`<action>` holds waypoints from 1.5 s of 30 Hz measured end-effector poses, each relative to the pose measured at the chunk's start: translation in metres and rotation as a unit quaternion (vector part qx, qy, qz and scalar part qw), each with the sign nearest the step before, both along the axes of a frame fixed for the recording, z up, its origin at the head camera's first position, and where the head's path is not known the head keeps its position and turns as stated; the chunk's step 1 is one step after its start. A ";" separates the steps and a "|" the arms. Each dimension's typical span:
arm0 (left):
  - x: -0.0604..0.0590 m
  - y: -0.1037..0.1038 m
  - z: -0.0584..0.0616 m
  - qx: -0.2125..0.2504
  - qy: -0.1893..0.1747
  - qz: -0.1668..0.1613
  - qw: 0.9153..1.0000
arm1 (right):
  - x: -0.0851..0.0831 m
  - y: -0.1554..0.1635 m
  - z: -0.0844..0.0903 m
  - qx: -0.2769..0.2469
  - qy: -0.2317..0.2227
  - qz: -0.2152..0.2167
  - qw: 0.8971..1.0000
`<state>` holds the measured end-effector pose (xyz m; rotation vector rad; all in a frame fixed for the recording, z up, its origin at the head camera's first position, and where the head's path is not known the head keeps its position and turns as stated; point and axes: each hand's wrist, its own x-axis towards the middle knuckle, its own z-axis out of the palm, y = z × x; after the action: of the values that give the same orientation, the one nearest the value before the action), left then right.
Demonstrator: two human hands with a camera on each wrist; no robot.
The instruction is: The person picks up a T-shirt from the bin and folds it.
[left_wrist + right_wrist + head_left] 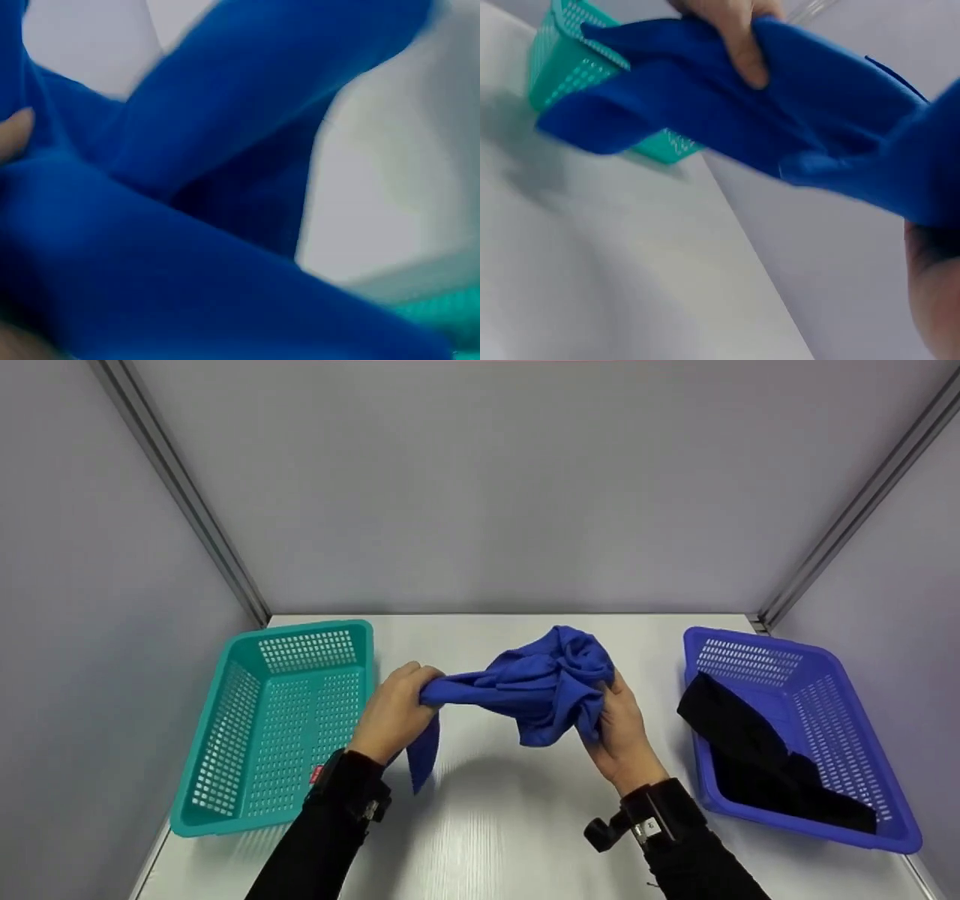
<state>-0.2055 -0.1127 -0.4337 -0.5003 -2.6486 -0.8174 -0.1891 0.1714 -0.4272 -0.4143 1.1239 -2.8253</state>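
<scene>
A crumpled blue cloth (pixel 551 682) is held up over the white table between both hands. My left hand (pixel 397 709) grips its narrow, gathered end, and a pointed flap hangs below that fist. The bunched, wider end sits in my right hand (pixel 621 731), whose fingertips are mostly hidden by the fabric. In the right wrist view the left thumb (pixel 748 60) presses on top of the cloth (pixel 705 105). Blue fabric (pixel 247 97) fills much of the left wrist view, with a fingertip (pixel 16 133) at its left edge.
A teal basket (pixel 274 626) stands on the left, close beside the left hand, with a small red piece (pixel 316 774) near the forearm. On the right is a blue-purple basket (pixel 832 660) with black fabric (pixel 750 742) draped over its near-left rim. Grey walls surround the table (pixel 480 825).
</scene>
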 end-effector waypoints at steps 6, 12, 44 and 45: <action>-0.002 0.027 0.023 0.030 0.060 0.019 0.998 | -0.005 0.014 0.001 -0.029 -0.005 -0.023 0.999; -0.001 0.065 0.045 0.102 0.046 -0.020 0.993 | -0.013 0.026 0.006 -0.055 -0.002 -0.048 0.997; 0.008 0.105 0.014 0.200 0.003 -0.114 0.973 | -0.004 0.034 0.007 0.466 -0.018 -0.237 0.852; 0.009 0.103 0.013 0.210 -0.006 -0.129 0.969 | -0.004 0.034 0.006 0.456 -0.021 -0.240 0.857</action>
<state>-0.1960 -0.0093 -0.4203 -0.7281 -2.3467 -1.4200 -0.1929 0.2058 -0.4211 0.0264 2.6073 -2.1556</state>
